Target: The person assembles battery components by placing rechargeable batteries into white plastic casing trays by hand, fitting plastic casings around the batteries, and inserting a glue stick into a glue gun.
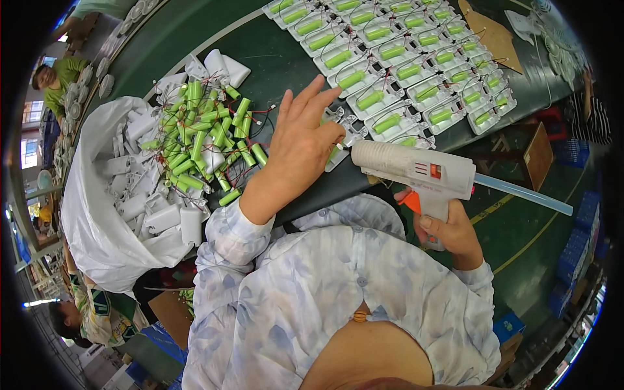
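Note:
My right hand (448, 227) grips the handle of a white glue gun (416, 170) with an orange trigger. A long translucent glue stick (523, 193) sticks out of its back, and its nozzle points left toward my left hand (296, 146). That hand is over the table edge, its index finger bent down at a white plastic housing (351, 127) and the other fingers raised. The thumb is mostly hidden, so what the fingertips pinch cannot be made out. Beyond the nozzle lie rows of white housings (406, 71), each holding a green battery (387, 123) with thin wires.
Left of my hand is a heap of loose green batteries (195, 130) with red and black wires. A white plastic bag (91, 214) of white housings (162, 218) adjoins it. Cardboard (494, 36) lies at the table's far right; blue crates (575, 247) stand on the floor. Other people sit at left.

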`<state>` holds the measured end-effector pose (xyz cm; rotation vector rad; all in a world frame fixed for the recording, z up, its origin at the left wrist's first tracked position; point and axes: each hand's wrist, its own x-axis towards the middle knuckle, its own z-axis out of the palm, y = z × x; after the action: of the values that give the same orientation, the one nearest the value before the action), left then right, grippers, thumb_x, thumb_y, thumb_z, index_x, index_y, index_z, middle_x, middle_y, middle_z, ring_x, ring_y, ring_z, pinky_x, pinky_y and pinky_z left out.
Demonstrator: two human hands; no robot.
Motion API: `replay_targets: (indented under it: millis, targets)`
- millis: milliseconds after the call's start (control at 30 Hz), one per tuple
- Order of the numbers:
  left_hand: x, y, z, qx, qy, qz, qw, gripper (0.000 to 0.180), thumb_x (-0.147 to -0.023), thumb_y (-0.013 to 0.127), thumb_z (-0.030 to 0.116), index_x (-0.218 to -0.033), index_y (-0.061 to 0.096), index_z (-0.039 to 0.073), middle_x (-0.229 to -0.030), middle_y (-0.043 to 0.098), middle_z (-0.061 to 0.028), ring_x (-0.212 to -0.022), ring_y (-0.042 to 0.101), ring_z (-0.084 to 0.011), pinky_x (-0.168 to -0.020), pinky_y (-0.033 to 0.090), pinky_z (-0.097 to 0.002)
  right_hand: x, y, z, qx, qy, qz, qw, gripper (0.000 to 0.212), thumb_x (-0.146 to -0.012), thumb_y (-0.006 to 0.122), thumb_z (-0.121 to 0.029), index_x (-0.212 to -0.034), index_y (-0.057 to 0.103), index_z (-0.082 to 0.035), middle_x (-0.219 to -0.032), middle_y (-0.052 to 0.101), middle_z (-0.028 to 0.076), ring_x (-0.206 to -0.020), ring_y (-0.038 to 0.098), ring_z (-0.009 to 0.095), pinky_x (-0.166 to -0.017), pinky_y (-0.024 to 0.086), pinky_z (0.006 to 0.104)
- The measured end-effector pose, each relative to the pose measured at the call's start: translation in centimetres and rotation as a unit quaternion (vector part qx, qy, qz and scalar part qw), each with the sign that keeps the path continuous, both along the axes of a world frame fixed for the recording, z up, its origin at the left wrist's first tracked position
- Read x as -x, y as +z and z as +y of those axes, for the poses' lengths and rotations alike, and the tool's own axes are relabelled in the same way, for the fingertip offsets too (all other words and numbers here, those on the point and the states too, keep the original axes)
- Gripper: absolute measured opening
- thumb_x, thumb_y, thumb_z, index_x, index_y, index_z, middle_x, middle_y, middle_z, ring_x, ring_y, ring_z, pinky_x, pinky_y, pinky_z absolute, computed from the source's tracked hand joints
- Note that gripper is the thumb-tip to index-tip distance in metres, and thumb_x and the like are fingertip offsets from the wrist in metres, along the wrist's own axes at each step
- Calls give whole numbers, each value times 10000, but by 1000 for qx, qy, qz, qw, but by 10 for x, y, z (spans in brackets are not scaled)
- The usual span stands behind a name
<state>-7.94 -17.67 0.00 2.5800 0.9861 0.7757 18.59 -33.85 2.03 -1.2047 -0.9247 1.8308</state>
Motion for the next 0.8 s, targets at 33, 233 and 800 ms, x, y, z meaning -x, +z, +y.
replay_targets:
  millis: [33, 233, 800]
  targets:
    - [-4, -2, -1, -6, -2, 12, 1000, 142, -721, 733, 11, -827, 682, 90, -1387, 534, -118, -1398, 394, -371, -1100, 303, -631, -1, -1, -1, 1, 3, -3, 1000, 608, -895, 673, -195, -1393, 412, 38, -1288, 587, 168, -667, 547, 112, -594, 496, 262]
    - [-12, -14, -9, -52, 7, 71, 996, 165, -714, 750, 32, -845, 697, 117, -1398, 537, -100, -1411, 384, -343, -1109, 258, -649, -4, -1, -5, 5, -2, 5, 1000, 573, -903, 660, -171, -1383, 420, 29, -1247, 601, 156, -675, 552, 124, -599, 499, 273]
    - [78, 10, -44, -38, 150, 167, 974, 291, -708, 644, -80, -971, 684, 39, -970, 634, -93, -887, 592, -288, -755, 477, -408, 5, -5, 2, -20, -16, -34, 999, 449, -905, 636, -237, -1226, 504, 47, -1030, 616, 122, -568, 530, 94, -491, 405, 239]
